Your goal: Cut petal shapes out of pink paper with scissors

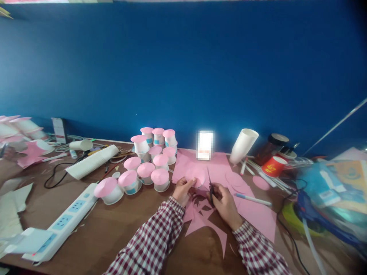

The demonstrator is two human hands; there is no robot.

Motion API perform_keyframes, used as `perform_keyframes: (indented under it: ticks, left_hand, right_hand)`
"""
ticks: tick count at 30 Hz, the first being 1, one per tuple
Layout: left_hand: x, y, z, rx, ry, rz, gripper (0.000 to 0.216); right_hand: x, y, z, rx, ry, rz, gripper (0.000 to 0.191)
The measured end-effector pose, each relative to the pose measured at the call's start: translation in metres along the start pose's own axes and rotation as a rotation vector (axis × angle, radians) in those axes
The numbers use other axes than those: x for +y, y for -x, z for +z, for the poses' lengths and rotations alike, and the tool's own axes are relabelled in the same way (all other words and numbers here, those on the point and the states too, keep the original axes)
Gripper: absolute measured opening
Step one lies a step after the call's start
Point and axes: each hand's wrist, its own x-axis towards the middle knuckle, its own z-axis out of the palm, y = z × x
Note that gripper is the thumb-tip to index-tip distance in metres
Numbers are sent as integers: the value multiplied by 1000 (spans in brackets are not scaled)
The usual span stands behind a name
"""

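Here our left grip (183,190) pinches a pink circle (197,176), and our right grip (226,206) squeezes scissors (211,191) near the table (120,229)'s front edge.

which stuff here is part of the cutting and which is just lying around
In use: left hand on pink disc; right hand with scissors; pink sheet under them.
Lying about: pen, red cup, power strip, capped cups, cup stack.
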Motion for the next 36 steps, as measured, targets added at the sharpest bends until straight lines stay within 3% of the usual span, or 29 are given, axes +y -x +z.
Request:
perform_keyframes:
  ticks: [5,11,16,26,36]
  left_hand:
    - [1,2,4,14,12,22,31]
    - [1,1,6,59,-14,7,33]
    - [-2,1,5,92,-31,23,34]
    - [-3,8,13,115,-76,61,35]
    - [-10,7,9,100,-174,107,33]
  right_hand:
    - [-2,-1,1,-40,-195,43,34]
    - [-16,1,-3,-167,-179,27,37]
    - [-15,2,-2,-192,-311,76,37]
    - [-8,-1,-1,-199,-323,113,32]
    - [-23,-2,-7,-255,-301,143,41]
